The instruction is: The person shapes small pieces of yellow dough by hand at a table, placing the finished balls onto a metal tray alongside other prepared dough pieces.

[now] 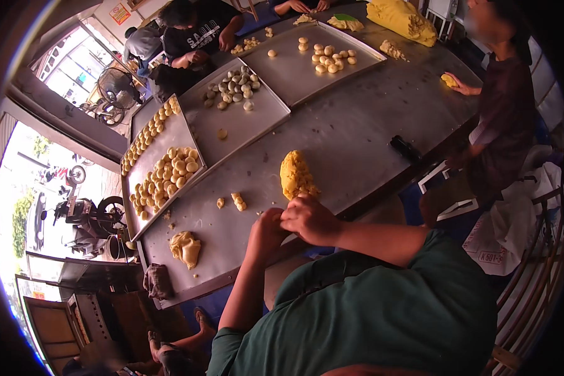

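- The left hand (267, 228) and right hand (312, 219) meet at the near end of a crumbly yellow dough-like mass (296, 173), fingers curled inward; whether they grip anything is impossible to tell, since the knuckles cover the space between them.
- The yellow mass lies on a dull metal table (363, 135) marked with dark smudges; its near end is partly hidden behind the right hand.
- Left of the mass sit small dough pieces (239, 201); further left and nearer the person are a pale dough lump (185, 249) and, at the table's edge, a crumpled brown cloth (158, 281).
- Beyond the mass to the left, one tray (182, 133) bears pale dough balls (164, 178) and another (260, 116) grey-green balls (232, 88); straight beyond it, a third (288, 76) bears more pale balls (332, 58).
- Right of the mass, a black object (405, 149) at the table edge is too dark to identify.
- Well beyond the mass stands a big yellow block (401, 22); co-workers surround the table, the farthest cut off at the top.
- Far left of the mass, a fan (116, 88) and motorcycle (88, 212) stand by glaring, washed-out openings.
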